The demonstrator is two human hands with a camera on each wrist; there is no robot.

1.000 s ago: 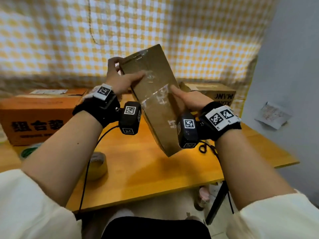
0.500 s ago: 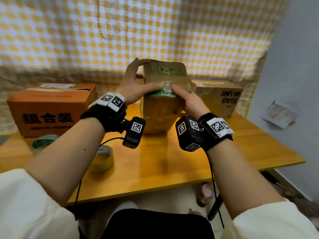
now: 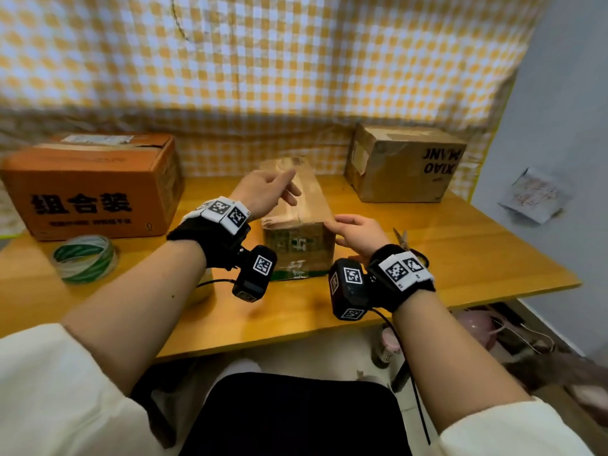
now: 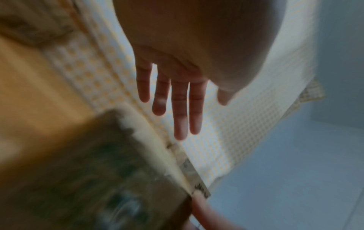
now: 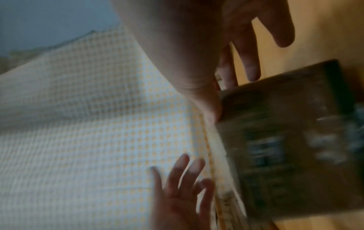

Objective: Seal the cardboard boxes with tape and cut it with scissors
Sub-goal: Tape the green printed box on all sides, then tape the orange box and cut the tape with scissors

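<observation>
A small brown cardboard box [image 3: 297, 222] with green print stands at the middle of the wooden table [image 3: 460, 258]; glossy tape runs along its top. My left hand [image 3: 289, 189] hovers just over the box's top left edge, fingers straight and spread [image 4: 178, 109], holding nothing. My right hand [image 3: 342, 229] is at the box's near right corner, fingers relaxed; in the right wrist view its thumb [image 5: 210, 112] touches the box [image 5: 285, 140]. Scissors [image 3: 403, 240] lie on the table behind my right wrist. A green-and-white tape roll [image 3: 84, 258] lies at the left.
An orange carton [image 3: 95, 182] stands at the back left and a brown carton [image 3: 404, 162] at the back right. A yellowish tape roll [image 3: 202, 287] peeks out under my left forearm. A checked cloth hangs behind. The table's front edge is close to my lap.
The small box was tilted in the air between both hands; it now stands on the table. Both hands have let go, and the left hand has lifted over its top.
</observation>
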